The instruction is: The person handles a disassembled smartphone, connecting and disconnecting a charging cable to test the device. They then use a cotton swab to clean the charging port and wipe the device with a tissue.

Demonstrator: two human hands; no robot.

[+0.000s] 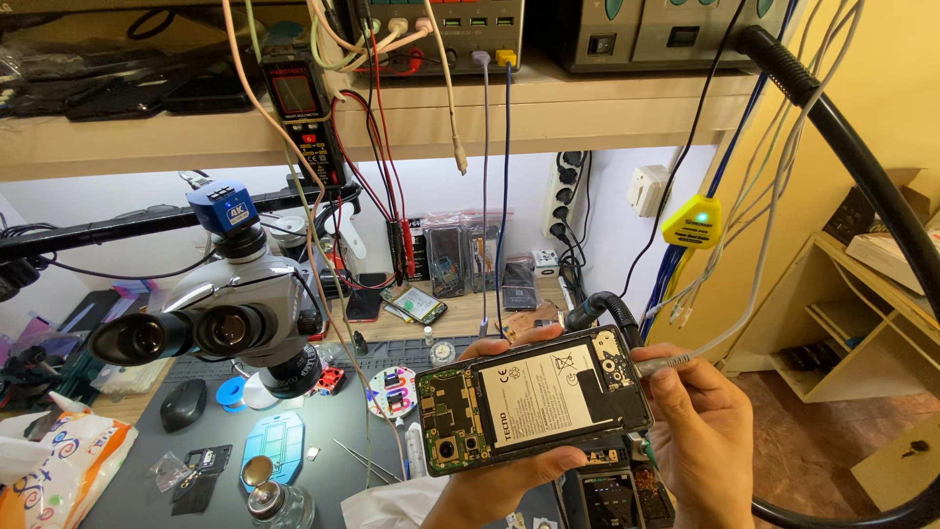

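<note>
Cluttered repair table (147, 490) under a wooden shelf (411, 122) of cabled instruments; an opened phone (539, 397) is held above it.

Phone, back cover off, is gripped along its bottom edge by the left hand (494, 490), circuit board and battery exposed. A grey cable plug (661, 364) is pinched in the closed right hand (700, 431), at the phone's right end. A stereo microscope (225, 328) stands left of the hands; tweezers (367, 460) lie just beside the left hand.

An electronics repair workshop. A stereo microscope (211, 328) stands on the table (147, 470). A multimeter (299, 98) and bench power units (460, 29) fill the shelf (587, 108).
</note>
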